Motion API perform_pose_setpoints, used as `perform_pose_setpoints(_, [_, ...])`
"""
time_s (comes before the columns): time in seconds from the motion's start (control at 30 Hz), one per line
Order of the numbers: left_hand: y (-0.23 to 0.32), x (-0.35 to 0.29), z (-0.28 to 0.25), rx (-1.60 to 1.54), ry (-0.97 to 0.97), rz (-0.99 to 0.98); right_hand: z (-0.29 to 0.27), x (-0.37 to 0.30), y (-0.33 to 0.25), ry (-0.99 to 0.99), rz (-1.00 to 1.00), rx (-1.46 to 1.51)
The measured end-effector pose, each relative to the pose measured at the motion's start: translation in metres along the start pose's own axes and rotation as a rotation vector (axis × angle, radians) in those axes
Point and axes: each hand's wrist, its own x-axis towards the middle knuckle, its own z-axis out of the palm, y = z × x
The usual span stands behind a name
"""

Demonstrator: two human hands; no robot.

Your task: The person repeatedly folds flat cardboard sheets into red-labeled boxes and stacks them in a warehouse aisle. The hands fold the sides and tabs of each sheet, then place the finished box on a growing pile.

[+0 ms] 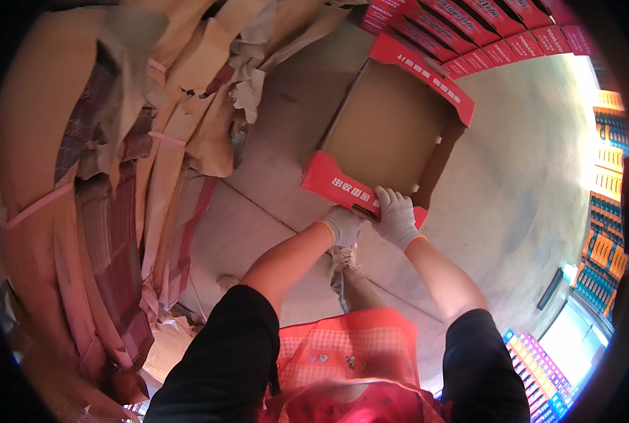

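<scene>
A shallow open cardboard tray box (388,127), red outside and brown inside, is held out in front of me with nothing in it. My right hand (397,217), in a pale glove with an orange cuff, grips its near red wall, fingers over the top edge. Close beside it, my left hand (344,225), gloved the same way, is at the outer face of that wall with its fingers curled; the box edge partly hides what they touch.
Tall bundles of flattened cardboard (110,240) in torn brown paper, tied with pink straps, stand along the left. Stacked red boxes (483,42) fill the far right. Orange and dark stacks (603,211) line the right edge. My shoe (345,259) is on the concrete floor (512,176).
</scene>
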Motion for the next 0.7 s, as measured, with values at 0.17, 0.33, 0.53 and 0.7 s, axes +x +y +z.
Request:
perform_pose_setpoints(0.17, [0.049,-0.037,0.031,0.247,0.07,0.214,-0.01,0.001,-0.006,-0.128,0.092,-0.1])
perform_pose_setpoints(0.33, [0.174,-0.177,0.03,-0.459,0.604,-0.026,-0.054,-0.009,-0.04,-0.021,0.084,-0.23])
perform_pose_setpoints(0.53, [0.238,-0.388,-0.096,-0.904,0.339,-0.222,-0.159,-0.089,-0.206,-0.148,-0.051,0.679])
perform_pose_setpoints(0.7, [0.272,-0.572,-0.155,-0.933,1.162,-0.124,-0.294,-0.185,-0.366,-0.56,-0.474,1.269])
